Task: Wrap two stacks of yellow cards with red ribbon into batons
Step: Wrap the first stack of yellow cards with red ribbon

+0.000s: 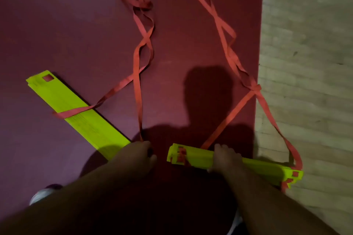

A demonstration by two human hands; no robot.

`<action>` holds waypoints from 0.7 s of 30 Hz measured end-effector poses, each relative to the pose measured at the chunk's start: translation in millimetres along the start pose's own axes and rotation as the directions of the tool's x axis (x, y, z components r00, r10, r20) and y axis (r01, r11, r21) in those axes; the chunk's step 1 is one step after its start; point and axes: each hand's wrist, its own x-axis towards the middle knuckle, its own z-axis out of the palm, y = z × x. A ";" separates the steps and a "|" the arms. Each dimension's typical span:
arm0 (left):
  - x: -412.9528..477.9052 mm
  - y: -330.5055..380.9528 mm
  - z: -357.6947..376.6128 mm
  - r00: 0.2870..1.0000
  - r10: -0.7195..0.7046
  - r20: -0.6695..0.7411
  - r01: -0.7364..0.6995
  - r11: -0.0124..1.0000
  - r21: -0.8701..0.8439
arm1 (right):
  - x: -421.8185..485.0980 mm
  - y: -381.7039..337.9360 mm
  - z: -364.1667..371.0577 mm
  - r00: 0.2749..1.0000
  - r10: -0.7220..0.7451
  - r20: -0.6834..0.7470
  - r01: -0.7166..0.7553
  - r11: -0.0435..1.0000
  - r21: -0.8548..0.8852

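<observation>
The 2 red ribbons trail up the maroon mat (57, 25) in loose, twisted loops, so pulling either taut could, I judge, snag a crossing into a knot or drag the cards askew. The left ribbon (137, 74) crosses the left card stack (76, 108) only once near its middle, so a tug may fan that stack, which lies flat and diagonal on the mat. The right card stack (198, 158) juts past the mat's edge over the pale floor (305, 63), where the right ribbon (229, 51) loops at its far end. The left hand (141, 150) has its fingers curled at the left card stack's near end and seems to pinch a ribbon strand, though shadow blurs the contact. The right hand (226, 158) curls over the right card stack's middle, gripping it
</observation>
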 end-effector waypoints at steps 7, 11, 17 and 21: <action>5.8 -18.2 19.6 0.999 -0.012 0.032 0.012 1.000 0.001 | 14.7 3.5 35.4 0.999 -0.004 -0.034 -0.003 0.981 -0.194; 5.2 -24.1 26.0 0.998 -0.033 0.049 0.031 0.999 0.035 | 18.8 10.7 47.8 0.996 -0.062 -0.062 0.048 0.978 -0.202; 2.5 -25.3 25.5 0.995 -0.047 0.085 0.040 0.995 0.091 | 17.9 12.1 63.3 0.987 -0.158 -0.023 0.150 0.968 -0.199; 4.8 -22.0 22.7 0.996 -0.052 0.076 0.046 0.995 0.084 | 16.8 15.5 67.1 0.978 -0.210 -0.019 0.200 0.953 -0.229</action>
